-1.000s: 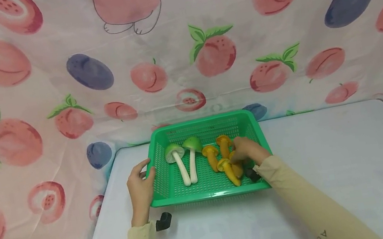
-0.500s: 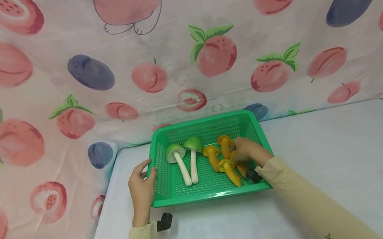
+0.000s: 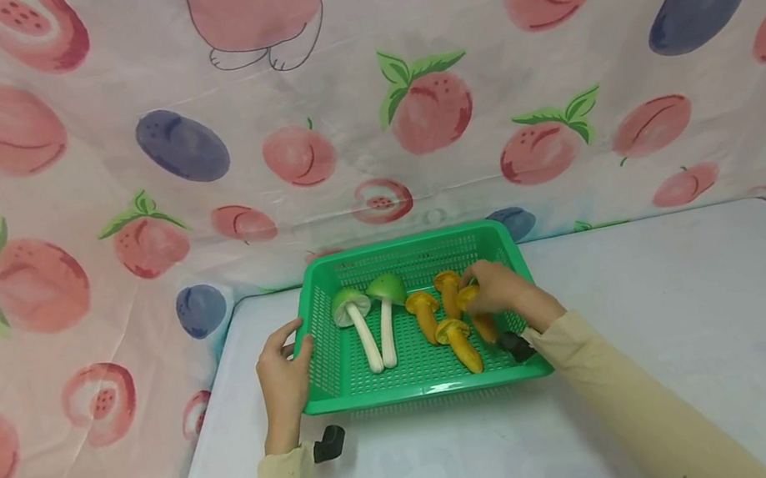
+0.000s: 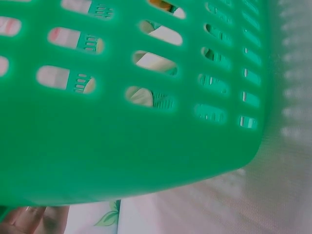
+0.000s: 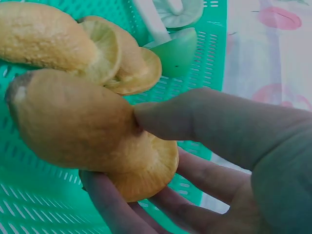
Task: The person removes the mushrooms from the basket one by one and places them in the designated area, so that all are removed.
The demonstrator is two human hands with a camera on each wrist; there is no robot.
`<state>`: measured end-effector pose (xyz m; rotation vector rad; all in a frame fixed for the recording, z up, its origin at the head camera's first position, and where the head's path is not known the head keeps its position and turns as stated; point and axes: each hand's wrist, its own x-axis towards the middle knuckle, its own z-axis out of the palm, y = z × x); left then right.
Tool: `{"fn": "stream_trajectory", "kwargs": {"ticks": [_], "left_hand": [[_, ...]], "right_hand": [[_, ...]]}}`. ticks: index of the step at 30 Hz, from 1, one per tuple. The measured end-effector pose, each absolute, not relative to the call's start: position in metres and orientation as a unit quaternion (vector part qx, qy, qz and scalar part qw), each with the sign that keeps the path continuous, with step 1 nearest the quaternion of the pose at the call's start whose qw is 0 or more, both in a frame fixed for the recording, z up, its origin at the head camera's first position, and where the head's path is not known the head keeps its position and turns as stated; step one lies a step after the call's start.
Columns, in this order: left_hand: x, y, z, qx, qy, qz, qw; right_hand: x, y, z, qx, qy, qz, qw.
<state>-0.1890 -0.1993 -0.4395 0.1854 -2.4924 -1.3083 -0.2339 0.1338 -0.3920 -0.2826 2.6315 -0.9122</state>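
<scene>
A green plastic basket point(image 3: 409, 394) with slotted walls contains toy mushrooms. At its left rim my left hand point(image 3: 284, 382) holds the edge with thumb and fingers; in the left wrist view, fingers point(image 4: 41, 222) show beyond the basket wall. My right hand point(image 3: 506, 294) reaches inside on the right and pinches a yellow mushroom point(image 5: 78, 122), thumb on its stem near the cap and fingers under it. Beside that one are more yellow mushrooms point(image 3: 425, 316), one of them point(image 3: 463, 345) nearest the front. Two green-capped mushrooms point(image 3: 387, 331) with long white stems lie on the left.
The basket stands on a white-covered table point(image 3: 671, 326), close to its back edge. A fruit-printed cloth point(image 3: 361, 107) hangs behind and along the left side. Each wrist carries a small black camera mount point(image 3: 329, 443).
My right hand has shifted slightly right, and the yellow mushroom in it has moved a little up and away from the front one. The left hand keeps its place at the rim.
</scene>
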Motion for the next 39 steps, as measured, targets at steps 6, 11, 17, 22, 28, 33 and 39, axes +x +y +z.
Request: {"fn": "stream_trajectory", "kwargs": {"ticks": [6,11,17,22,28,33,39], "left_hand": [[-0.189,-0.200,-0.439,0.066,-0.872,-0.459,0.159],[-0.189,-0.200,-0.440,0.064,-0.870,-0.462,0.161],[-0.189,-0.200,-0.440,0.069,-0.870,-0.462,0.158],[-0.190,-0.199,-0.439,0.074,-0.870,-0.462,0.157],[-0.189,-0.199,-0.437,0.075,-0.870,-0.462,0.157],[-0.189,-0.200,-0.439,0.075,-0.867,-0.467,0.158],[-0.190,-0.200,-0.442,0.073,-0.867,-0.465,0.161]], "right_hand": [[-0.231,0.139,-0.385,-0.114,0.921,-0.337,0.163],[-0.227,0.143,-0.377,-0.124,0.918,-0.342,0.155],[-0.221,0.147,-0.370,-0.139,0.913,-0.358,0.141],[-0.216,0.149,-0.366,-0.130,0.912,-0.364,0.134],[-0.209,0.154,-0.358,-0.136,0.911,-0.372,0.115],[-0.203,0.159,-0.353,-0.133,0.911,-0.374,0.111],[-0.199,0.166,-0.352,-0.138,0.908,-0.386,0.090]]}}
